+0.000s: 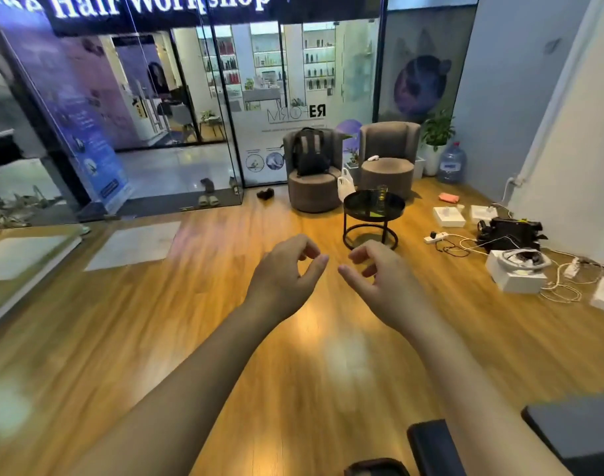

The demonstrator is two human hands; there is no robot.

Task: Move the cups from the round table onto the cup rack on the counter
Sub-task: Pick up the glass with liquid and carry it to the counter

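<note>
1. The left hand (282,273) is held out in front with its fingers loosely curled and thumb out; it holds nothing.
2. The right hand (379,274) is beside it, fingers also loosely curled and apart, thumb pointing toward the left hand; it holds nothing. The two thumbs are near each other but apart.
3. Both bare forearms reach forward from the bottom of the view, over a wooden floor (190,321).
4. Beyond the hands, well apart from them, stands the round table (355,204), black with a dark glass top and a ring base.
5. One clear glass cup (382,193) stands upright on the far part of the table top. Whether anything else lies on the top I cannot tell.
6. Behind the table are two grey armchairs; the left chair (314,194) carries a black backpack (309,152), the right chair (388,163) a small white item. A white bag (346,187) hangs or leans between them.
7. To the right, on the floor by the wall, lie white boxes (515,274), a black bag (506,231), a power strip (436,237) and loose cables.
8. A water jug (451,163) and a potted plant (436,135) stand in the far right corner.
9. A glass shopfront (139,115) fills the left and back.
</note>
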